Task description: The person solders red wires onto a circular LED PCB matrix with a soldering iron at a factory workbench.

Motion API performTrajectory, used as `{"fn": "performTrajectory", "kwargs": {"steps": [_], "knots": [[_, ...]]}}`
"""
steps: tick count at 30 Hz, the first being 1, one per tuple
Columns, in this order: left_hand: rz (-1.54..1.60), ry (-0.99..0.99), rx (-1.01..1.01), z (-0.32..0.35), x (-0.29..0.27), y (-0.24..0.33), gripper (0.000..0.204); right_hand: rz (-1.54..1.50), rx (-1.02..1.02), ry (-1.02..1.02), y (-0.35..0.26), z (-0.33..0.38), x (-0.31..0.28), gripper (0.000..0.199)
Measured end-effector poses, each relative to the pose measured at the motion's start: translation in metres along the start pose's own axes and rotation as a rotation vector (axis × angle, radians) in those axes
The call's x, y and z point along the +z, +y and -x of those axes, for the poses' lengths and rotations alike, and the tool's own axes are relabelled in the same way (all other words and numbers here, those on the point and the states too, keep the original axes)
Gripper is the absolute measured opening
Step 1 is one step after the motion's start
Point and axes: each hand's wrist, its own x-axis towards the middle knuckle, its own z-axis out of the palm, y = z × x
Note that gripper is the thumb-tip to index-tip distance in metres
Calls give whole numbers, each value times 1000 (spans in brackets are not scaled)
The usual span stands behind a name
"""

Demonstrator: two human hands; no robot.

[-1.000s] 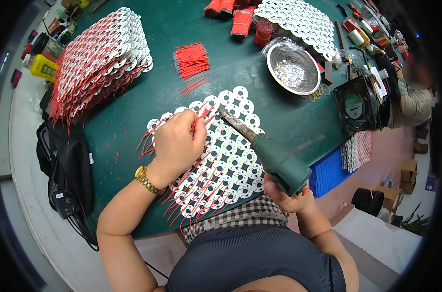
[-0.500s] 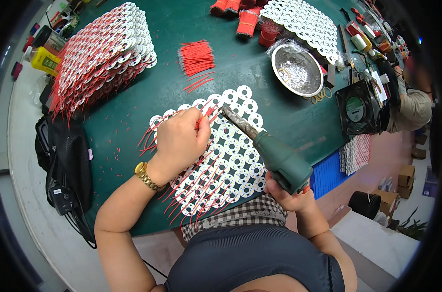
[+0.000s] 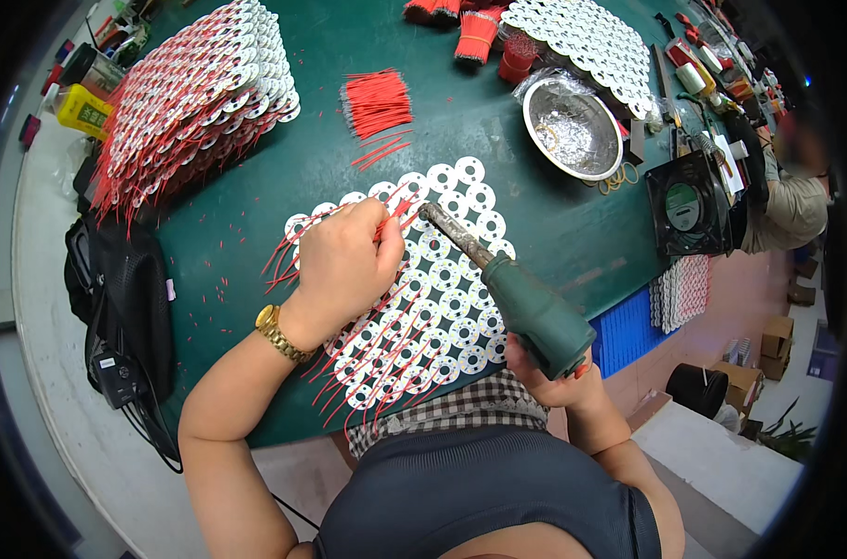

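My left hand (image 3: 347, 256) is closed over the far left of a panel of round white circuit boards (image 3: 463, 307). Between its thumb and fingers it pinches several thin red wires (image 3: 400, 207), whose loose ends fan out to the left. In my right hand (image 3: 546, 380) is the handle end of a green soldering gun (image 3: 535, 312). The gun's metal barrel points up and left, its tip close to the pinched wires. Whether the tip touches a board I cannot tell. More red wires lie across the boards at the near left.
A bundle of cut red wires (image 3: 377, 102) lies beyond the panel. At the far left rises a stack of wired boards (image 3: 204, 102). A metal bowl (image 3: 533, 121), a stack of bare boards (image 3: 587, 42) and a black fan (image 3: 689, 205) stand to the right. Another person (image 3: 792, 210) sits at the right.
The soldering gun's tip has shifted slightly left, toward the pinched wires. My left hand stays in nearly the same place, still holding them.
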Motion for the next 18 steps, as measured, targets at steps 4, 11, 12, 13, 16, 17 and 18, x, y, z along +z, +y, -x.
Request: {"fn": "performTrajectory", "kwargs": {"steps": [4,11,12,13,16,17,18], "knots": [[8,-6,-11,1,0,-1,14,-91,118,-9,-2,1,-1,17],[1,-4,-1,1,1,-1,14,-169,262,0,-8,1,-1,17],[1,-7,-12,0,2,-1,14,-168,261,2,-8,2,-1,17],[-2,-8,-25,1,1,-1,14,-157,252,8,-7,2,0,16],[-4,-11,-30,1,-1,0,14,-261,379,11,-5,16,1,20],[-5,-7,-27,1,0,-1,14,-374,516,7,-4,25,2,27],[-9,-2,-18,2,1,-1,14,-426,501,18,2,35,6,40]]}}
